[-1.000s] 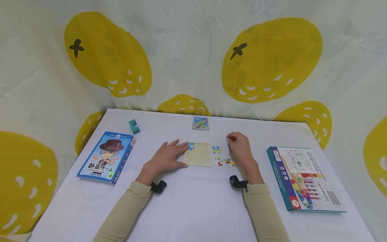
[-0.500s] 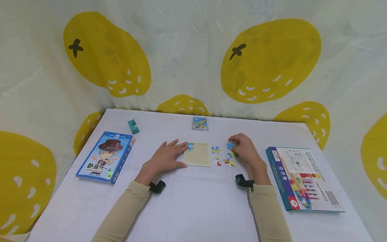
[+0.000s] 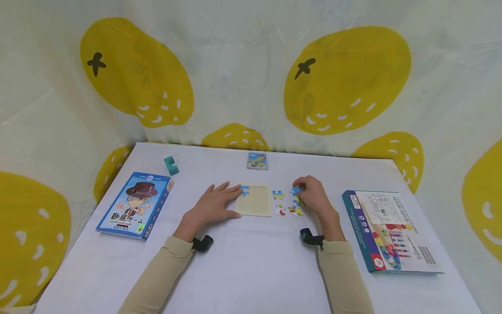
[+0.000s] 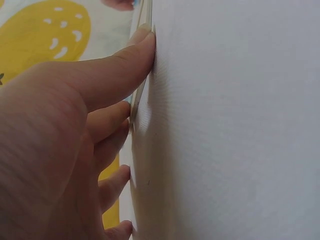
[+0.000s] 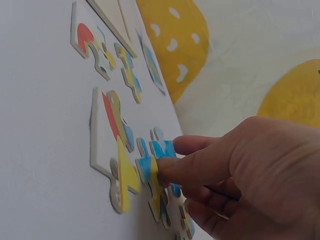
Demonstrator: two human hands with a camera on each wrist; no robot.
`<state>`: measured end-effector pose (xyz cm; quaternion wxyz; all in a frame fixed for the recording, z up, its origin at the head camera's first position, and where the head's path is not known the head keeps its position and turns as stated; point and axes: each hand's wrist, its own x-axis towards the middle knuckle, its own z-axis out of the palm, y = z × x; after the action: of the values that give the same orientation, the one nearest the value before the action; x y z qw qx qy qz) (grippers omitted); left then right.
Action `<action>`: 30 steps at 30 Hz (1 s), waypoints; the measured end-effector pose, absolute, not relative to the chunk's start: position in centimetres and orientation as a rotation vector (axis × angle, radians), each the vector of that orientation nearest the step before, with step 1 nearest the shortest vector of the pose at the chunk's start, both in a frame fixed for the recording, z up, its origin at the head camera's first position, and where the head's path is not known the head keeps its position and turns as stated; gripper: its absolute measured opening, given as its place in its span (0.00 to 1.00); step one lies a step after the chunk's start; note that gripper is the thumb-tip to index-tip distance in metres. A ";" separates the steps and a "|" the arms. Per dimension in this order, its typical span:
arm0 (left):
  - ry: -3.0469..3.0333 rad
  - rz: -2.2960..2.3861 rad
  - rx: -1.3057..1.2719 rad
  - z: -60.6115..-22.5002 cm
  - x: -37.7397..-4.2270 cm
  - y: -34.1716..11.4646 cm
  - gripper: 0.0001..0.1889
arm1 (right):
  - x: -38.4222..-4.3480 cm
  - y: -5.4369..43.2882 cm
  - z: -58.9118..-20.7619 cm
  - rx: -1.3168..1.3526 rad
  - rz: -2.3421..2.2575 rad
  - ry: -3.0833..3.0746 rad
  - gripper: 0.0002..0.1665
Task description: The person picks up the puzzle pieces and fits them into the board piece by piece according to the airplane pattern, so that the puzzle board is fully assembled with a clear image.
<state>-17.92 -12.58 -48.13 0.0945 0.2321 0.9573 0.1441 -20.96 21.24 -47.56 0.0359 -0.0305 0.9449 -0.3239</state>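
Observation:
My left hand (image 3: 211, 206) rests at the left side of a square wooden puzzle tray (image 3: 256, 207), fingers spread, thumb at the near corner. In the left wrist view, thumb and index finger touch the tray's edge. A blue puzzle piece (image 3: 245, 190) lies in the tray's far left corner. Right of the tray, my right hand (image 3: 317, 196) pinches another blue piece (image 5: 161, 149) between thumb and index finger. Close beside it is a blue-and-yellow piece (image 5: 154, 177), partly hidden by the thumb. Several more pieces lie nearby, including a red-and-white one (image 3: 280, 211) and a red-and-yellow one (image 3: 295, 211).
Beyond the tray lies a small airplane picture (image 3: 257, 161). A teal block (image 3: 171, 165) and a blue game box (image 3: 137, 205) are on the left. A larger flat box (image 3: 396, 231) lies at right. A fruit-print curtain (image 3: 235, 65) hangs behind the table.
My right hand first moved right, uncovering the blue pieces, then came slightly back left, with thumb and index finger at the blue piece. My left hand stays at the tray.

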 end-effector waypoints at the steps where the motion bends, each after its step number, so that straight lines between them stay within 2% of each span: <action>1: 2.840 0.425 0.688 -48.1 -17.9 -12.6 0.44 | -20.9 21.1 -47.6 -0.085 -0.999 2.908 0.16; 6: 2.844 0.428 0.694 -48.2 -17.8 -12.7 0.44 | -20.7 20.9 -47.6 -0.038 -1.032 2.928 0.18; 12: 2.835 0.448 0.698 -48.2 -17.7 -12.8 0.44 | -20.3 21.2 -47.6 -0.042 -1.096 2.928 0.15; 23: 2.829 0.429 0.714 -48.3 -17.8 -12.9 0.44 | -20.1 19.5 -47.3 -0.150 -1.187 2.980 0.16; 30: 2.821 0.456 0.727 -48.3 -17.8 -13.0 0.44 | -20.3 17.7 -48.0 -0.144 -1.294 2.935 0.10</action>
<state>-17.85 -12.96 -48.29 0.0962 0.2453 0.9523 0.1538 -20.32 17.73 -47.98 -0.0348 -0.0450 0.9136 -0.4027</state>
